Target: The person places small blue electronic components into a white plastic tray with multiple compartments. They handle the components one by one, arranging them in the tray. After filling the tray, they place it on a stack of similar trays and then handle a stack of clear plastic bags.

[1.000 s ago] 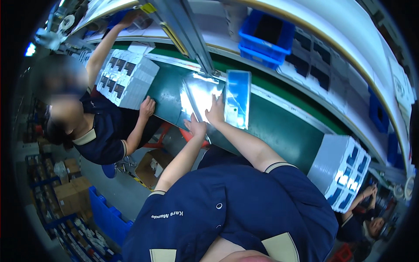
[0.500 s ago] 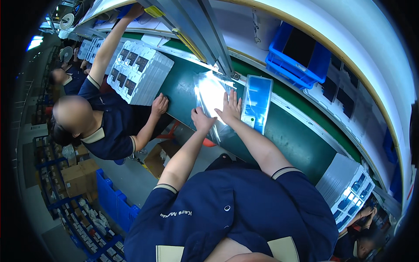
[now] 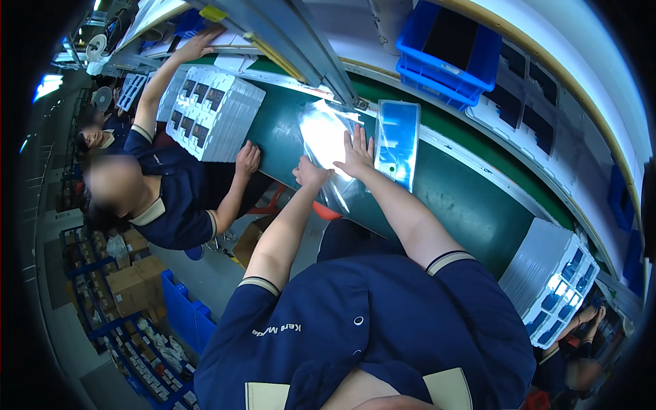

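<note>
A stack of clear plastic sheets (image 3: 318,139) lies on the green worktop in front of me, with a strong white glare over it. My right hand (image 3: 356,154) rests flat on its right part, fingers spread. At the near left edge my left hand (image 3: 312,173) is closed, its fingers curled on the plastic; the exact grip is partly hidden. Close by on the right of my right hand lies a blue film sheet (image 3: 397,140) in a clear sleeve, with a green dot near its lower end.
Stacked white trays stand on the left (image 3: 229,113) and right (image 3: 529,277) of the green worktop (image 3: 458,181). Blue bins (image 3: 444,85) sit on the shelf behind. A metal post (image 3: 311,51) rises at the back. On my left, a co-worker (image 3: 171,191) reaches toward the shelf.
The view has shifted slightly. My hands keep nearly the same places on the plastic sheets. The co-worker's raised hand has come lower, toward the left tray stack.
</note>
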### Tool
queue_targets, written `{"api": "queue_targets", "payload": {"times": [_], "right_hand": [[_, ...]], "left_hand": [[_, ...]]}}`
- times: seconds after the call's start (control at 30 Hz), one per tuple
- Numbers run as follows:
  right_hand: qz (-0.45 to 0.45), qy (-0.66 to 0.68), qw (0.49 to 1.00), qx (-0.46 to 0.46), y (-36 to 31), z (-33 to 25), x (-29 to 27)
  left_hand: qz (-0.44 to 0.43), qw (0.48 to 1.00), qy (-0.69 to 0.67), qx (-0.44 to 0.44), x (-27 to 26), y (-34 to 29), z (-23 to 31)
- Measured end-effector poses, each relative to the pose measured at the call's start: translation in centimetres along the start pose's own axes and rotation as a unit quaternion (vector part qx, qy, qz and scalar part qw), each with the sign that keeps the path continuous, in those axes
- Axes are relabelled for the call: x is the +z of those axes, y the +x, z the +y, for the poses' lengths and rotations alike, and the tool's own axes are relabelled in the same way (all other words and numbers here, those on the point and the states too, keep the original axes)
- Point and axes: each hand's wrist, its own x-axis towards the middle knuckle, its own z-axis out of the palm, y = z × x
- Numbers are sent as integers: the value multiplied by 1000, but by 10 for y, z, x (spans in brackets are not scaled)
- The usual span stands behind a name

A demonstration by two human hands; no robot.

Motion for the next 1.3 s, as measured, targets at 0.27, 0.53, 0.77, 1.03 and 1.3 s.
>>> {"api": "queue_targets", "payload": {"times": [0.27, 0.53, 0.77, 1.03, 1.3], "right_hand": [[72, 30, 997, -10, -2, 3, 8], [213, 53, 974, 65, 19, -20, 25], [120, -14, 985, -120, 27, -23, 23], [85, 1, 966, -244, 31, -10, 4], [159, -43, 985, -61, 50, -38, 19]], "left_hand": [[39, 998, -42, 14, 1, -9, -12], [57, 989, -73, 113, 0, -14, -27], [52, 966, -216, 130, -1, 23, -66], [68, 780, -582, -221, 54, 1, -106], [-94, 710, -689, -115, 36, -10, -89]]}}
